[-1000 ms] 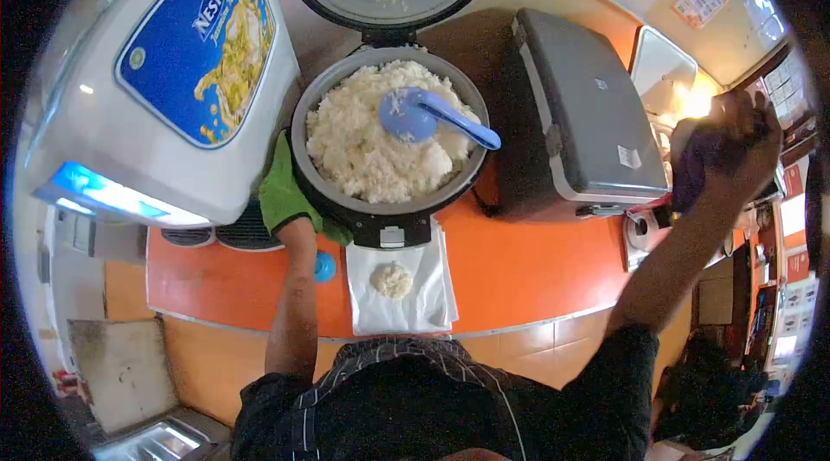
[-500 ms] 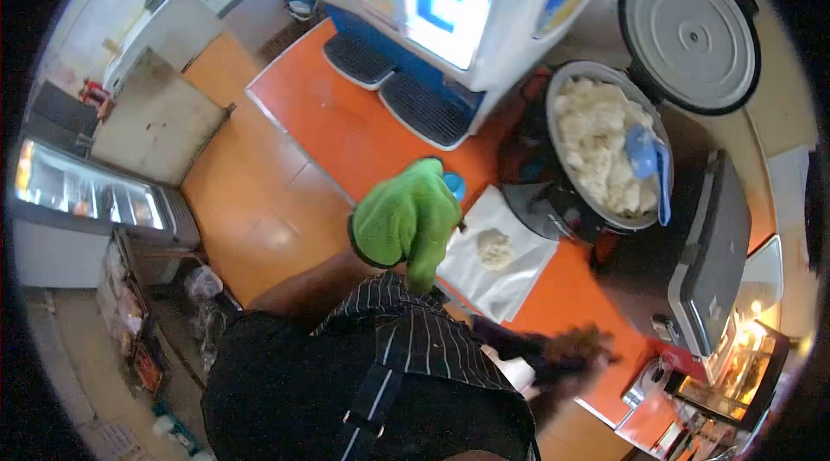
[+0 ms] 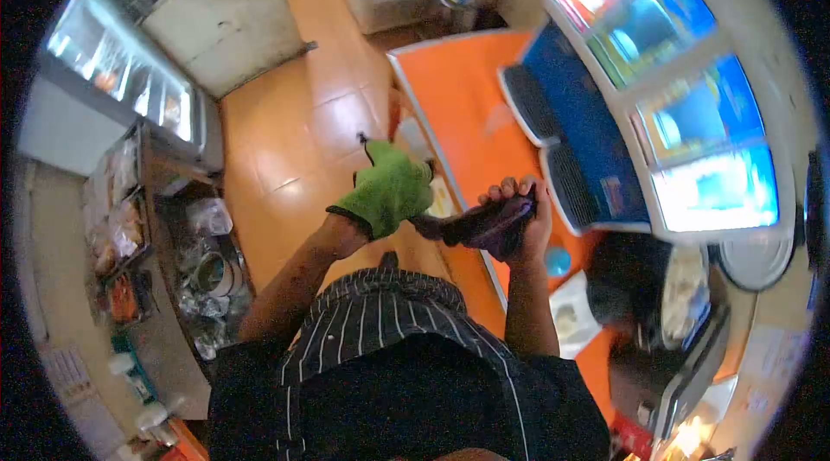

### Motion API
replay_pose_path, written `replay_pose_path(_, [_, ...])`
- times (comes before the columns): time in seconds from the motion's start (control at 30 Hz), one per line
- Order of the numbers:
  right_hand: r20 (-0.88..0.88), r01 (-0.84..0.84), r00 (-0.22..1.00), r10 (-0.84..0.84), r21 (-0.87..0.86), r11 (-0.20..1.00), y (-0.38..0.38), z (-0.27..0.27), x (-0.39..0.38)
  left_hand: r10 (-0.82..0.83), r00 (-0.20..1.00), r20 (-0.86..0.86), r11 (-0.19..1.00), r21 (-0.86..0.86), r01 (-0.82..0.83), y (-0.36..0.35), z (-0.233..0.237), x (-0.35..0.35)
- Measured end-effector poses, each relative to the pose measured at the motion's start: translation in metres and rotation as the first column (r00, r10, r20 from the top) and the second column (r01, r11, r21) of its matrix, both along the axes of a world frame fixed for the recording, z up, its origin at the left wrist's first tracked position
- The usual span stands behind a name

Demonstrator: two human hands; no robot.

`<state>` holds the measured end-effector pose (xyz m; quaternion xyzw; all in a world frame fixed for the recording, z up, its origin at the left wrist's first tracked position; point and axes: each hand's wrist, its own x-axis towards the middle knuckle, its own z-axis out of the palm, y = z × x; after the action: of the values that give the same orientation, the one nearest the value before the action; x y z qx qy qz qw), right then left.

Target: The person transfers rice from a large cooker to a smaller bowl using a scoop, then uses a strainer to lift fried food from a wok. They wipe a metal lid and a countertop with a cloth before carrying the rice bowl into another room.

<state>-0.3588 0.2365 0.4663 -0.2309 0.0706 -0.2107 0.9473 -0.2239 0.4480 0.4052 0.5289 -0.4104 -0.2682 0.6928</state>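
A green glove with a dark cuff covers my left hand [image 3: 385,190], held in front of the striped apron [image 3: 393,314]; its fingers are bunched around one end of a dark purple cloth [image 3: 484,226]. My right hand [image 3: 529,217] is bare and has its fingers wrapped round the other end of that cloth. The cloth is stretched between both hands near the edge of the orange counter [image 3: 467,89]. A white sheet [image 3: 575,310] with a small portion of white food [image 3: 566,321] lies on the counter beyond my right forearm.
Lit dispensers [image 3: 692,115] with black drip trays [image 3: 566,184] stand on the counter. A large pot of white food [image 3: 686,292] and a blue round object [image 3: 558,262] are at right. Shelves with wrapped items [image 3: 207,279] and a lit display fridge [image 3: 130,63] stand at left.
The view has turned left. My right hand has come up from the lower right with the dark cloth, beside my gloved left hand, which now grips the cloth's other end.
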Motion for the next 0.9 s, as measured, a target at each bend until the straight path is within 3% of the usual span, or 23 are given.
replay_pose_path(0.03, [-0.163, 0.03, 0.983, -0.082, -0.3, 0.953, 0.0, -0.005, 0.028, 0.048, 0.999, 0.011, 0.999, 0.0, -0.048, 0.011, -0.017, 0.02])
replay_pose_path(0.07, [-0.266, 0.015, 0.942, -0.205, -0.577, 0.817, -0.001, -0.008, 0.058, 0.069, 0.994, 0.083, 0.985, 0.155, -0.081, 0.023, -0.021, 0.044])
replay_pose_path(0.1, [-0.244, -0.06, 0.928, -0.28, -0.842, 0.536, -0.002, -0.01, 0.085, 0.086, 0.984, 0.155, 0.942, 0.308, -0.131, 0.036, -0.022, 0.07])
replay_pose_path(0.13, [-0.171, -0.116, 0.925, -0.34, -0.978, 0.174, -0.005, -0.014, 0.108, 0.115, 0.988, 0.1, 0.913, 0.381, -0.145, 0.051, -0.023, 0.088])
replay_pose_path(0.17, [-0.213, -0.153, 0.937, -0.278, -0.963, 0.221, -0.013, -0.034, 0.131, 0.15, 0.988, 0.045, 0.878, 0.454, -0.154, 0.063, -0.027, 0.104])
replay_pose_path(0.2, [-0.179, -0.135, 0.937, -0.3, -0.978, 0.161, -0.017, -0.049, 0.155, 0.224, 0.963, 0.15, 0.881, 0.392, -0.266, 0.071, -0.045, 0.126])
replay_pose_path(0.23, [-0.284, -0.193, 0.92, -0.269, -0.928, 0.319, -0.005, -0.046, 0.18, 0.269, 0.947, 0.175, 0.863, 0.393, -0.318, 0.083, -0.056, 0.153])
replay_pose_path(0.27, [-0.388, -0.252, 0.894, -0.226, -0.85, 0.461, 0.001, -0.043, 0.201, 0.336, 0.941, -0.043, 0.886, 0.355, -0.299, 0.089, -0.064, 0.178])
replay_pose_path(0.3, [-0.351, -0.189, 0.903, -0.248, -0.843, 0.504, -0.007, -0.078, 0.226, 0.366, 0.892, -0.266, 0.91, 0.301, -0.284, 0.093, -0.071, 0.202])
replay_pose_path(0.33, [-0.311, -0.12, 0.91, -0.275, -0.831, 0.543, -0.016, -0.111, 0.256, 0.363, 0.927, 0.091, 0.837, 0.405, -0.367, 0.1, -0.078, 0.226])
replay_pose_path(0.37, [-0.322, -0.167, 0.928, -0.188, -0.811, 0.561, -0.016, -0.114, 0.284, 0.389, 0.915, 0.11, 0.828, 0.394, -0.399, 0.105, -0.071, 0.256])
replay_pose_path(0.43, [-0.407, -0.313, 0.869, -0.283, -0.893, 0.324, -0.003, -0.085, 0.341, 0.519, 0.851, -0.079, 0.79, 0.426, -0.441, 0.108, -0.04, 0.289])
replay_pose_path(0.47, [-0.353, -0.311, 0.903, -0.247, -0.93, 0.194, -0.017, -0.112, 0.377, 0.524, 0.813, -0.255, 0.81, 0.446, -0.382, 0.11, -0.009, 0.307])
replay_pose_path(0.5, [-0.293, -0.286, 0.934, -0.204, -0.956, 0.065, -0.031, -0.154, 0.418, 0.543, 0.802, -0.251, 0.8, 0.446, -0.402, 0.109, -0.008, 0.328])
replay_pose_path(0.53, [-0.431, -0.396, 0.89, -0.15, -0.892, 0.216, -0.035, -0.18, 0.459, 0.654, 0.747, -0.121, 0.729, 0.365, -0.58, 0.11, -0.009, 0.347])
replay_pose_path(0.57, [-0.429, -0.396, 0.894, -0.13, -0.892, 0.219, -0.028, -0.166, 0.494, 0.753, 0.658, -0.005, 0.636, 0.266, -0.725, 0.113, -0.012, 0.362])
replay_pose_path(0.6, [-0.486, -0.477, 0.873, -0.044, -0.869, 0.128, -0.014, -0.132, 0.532, 0.74, 0.601, -0.303, 0.669, 0.237, -0.704, 0.122, -0.025, 0.381])
replay_pose_path(0.63, [-0.544, -0.545, 0.838, 0.032, -0.838, 0.021, -0.003, -0.105, 0.573, 0.75, 0.586, -0.305, 0.656, 0.239, -0.716, 0.127, -0.02, 0.401])
replay_pose_path(0.7, [-0.558, -0.545, 0.812, 0.171, -0.83, -0.118, 0.013, -0.079, 0.652, 0.842, 0.387, -0.376, 0.501, 0.277, -0.82, 0.131, -0.016, 0.444])
replay_pose_path(0.77, [-0.55, -0.515, 0.806, 0.217, -0.833, -0.202, 0.027, -0.075, 0.723, 0.712, 0.621, -0.327, 0.663, 0.023, -0.748, 0.159, -0.032, 0.508])
replay_pose_path(0.8, [-0.536, -0.482, 0.803, 0.26, -0.841, -0.247, 0.032, -0.073, 0.76, 0.936, 0.292, -0.196, 0.337, 0.258, -0.905, 0.152, -0.033, 0.536])
replay_pose_path(0.9, [-0.571, -0.524, 0.764, 0.301, -0.821, -0.227, 0.043, -0.05, 0.848, 0.92, 0.356, 0.163, 0.3, 0.291, -0.909, 0.157, 0.008, 0.638])
